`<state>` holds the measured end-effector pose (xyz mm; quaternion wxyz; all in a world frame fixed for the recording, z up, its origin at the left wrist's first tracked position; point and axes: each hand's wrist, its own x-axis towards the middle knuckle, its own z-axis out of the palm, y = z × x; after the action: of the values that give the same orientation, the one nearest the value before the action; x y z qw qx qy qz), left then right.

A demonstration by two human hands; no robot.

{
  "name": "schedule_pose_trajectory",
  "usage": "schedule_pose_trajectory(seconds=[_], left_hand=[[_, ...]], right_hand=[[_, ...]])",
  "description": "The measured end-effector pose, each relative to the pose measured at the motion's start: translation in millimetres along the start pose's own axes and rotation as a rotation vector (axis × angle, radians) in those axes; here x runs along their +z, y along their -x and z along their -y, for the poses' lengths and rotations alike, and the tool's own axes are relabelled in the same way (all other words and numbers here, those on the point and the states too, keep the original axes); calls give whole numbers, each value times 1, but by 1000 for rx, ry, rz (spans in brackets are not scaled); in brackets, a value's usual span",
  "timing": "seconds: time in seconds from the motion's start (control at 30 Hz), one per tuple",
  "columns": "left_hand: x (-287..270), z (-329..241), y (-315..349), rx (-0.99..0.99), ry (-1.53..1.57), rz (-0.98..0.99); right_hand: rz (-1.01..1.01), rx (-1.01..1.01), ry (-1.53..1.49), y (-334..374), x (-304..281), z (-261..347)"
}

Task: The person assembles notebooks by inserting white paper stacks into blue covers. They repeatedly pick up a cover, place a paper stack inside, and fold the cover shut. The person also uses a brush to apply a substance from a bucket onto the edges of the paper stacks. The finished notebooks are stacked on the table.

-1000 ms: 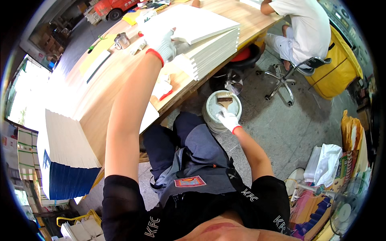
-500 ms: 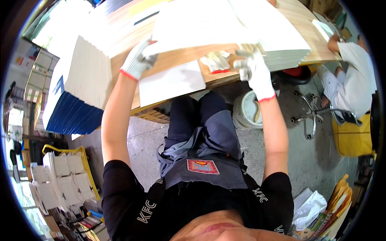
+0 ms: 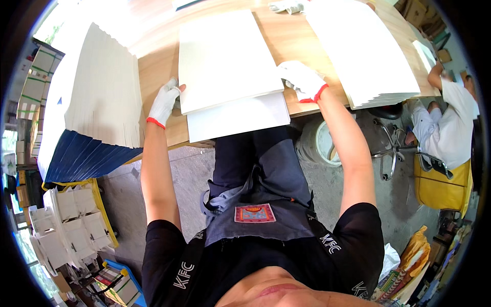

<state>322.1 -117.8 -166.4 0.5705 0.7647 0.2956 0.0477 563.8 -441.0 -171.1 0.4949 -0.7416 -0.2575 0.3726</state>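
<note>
A large off-white board [image 3: 230, 61] lies on the wooden table in front of me, its near edge overlapping a smaller white sheet [image 3: 240, 123]. My left hand [image 3: 164, 100], in a white knit glove with a red cuff, is closed at the board's left edge, thumb at the rim. At the right edge is my gloved right hand [image 3: 302, 82], its fingers curled against the board and partly hidden. Beneath this hand shows a red band [image 3: 308, 101], apparently the cuff of a loose glove.
A tall stack of white-paged, blue-covered pieces [image 3: 97, 97] stands left. To the right lies a pile of white sheets [image 3: 363, 56]; another glove [image 3: 289, 6] rests beyond the board. Below the table edge stands a white bucket [image 3: 325, 146]. Another person [image 3: 455, 123] sits at far right.
The large board has come nearer, apart from the right-hand pile, and now covers the far part of the smaller sheet. My right hand has moved in to the board's right edge.
</note>
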Motion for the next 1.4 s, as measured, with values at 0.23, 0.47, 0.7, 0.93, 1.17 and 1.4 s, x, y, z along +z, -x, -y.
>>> schedule_pose_trajectory(seconds=[0.23, 0.47, 0.7, 0.93, 1.17, 1.4], left_hand=[[5, 6, -1, 49, -591, -261], [15, 42, 67, 439, -915, -358], [21, 39, 77, 524, -900, -306], [25, 34, 79, 461, -877, -282], [25, 39, 82, 489, -923, -284], [29, 35, 83, 482, -934, -270]], right_hand=[[-278, -127, 737, 30, 26, 38], [-588, -669, 1121, 70, 37, 0], [-551, -611, 1111, 66, 45, -25], [-507, -549, 1109, 71, 47, -16], [-505, -673, 1051, 71, 45, -11], [-518, -652, 1031, 75, 42, -14]])
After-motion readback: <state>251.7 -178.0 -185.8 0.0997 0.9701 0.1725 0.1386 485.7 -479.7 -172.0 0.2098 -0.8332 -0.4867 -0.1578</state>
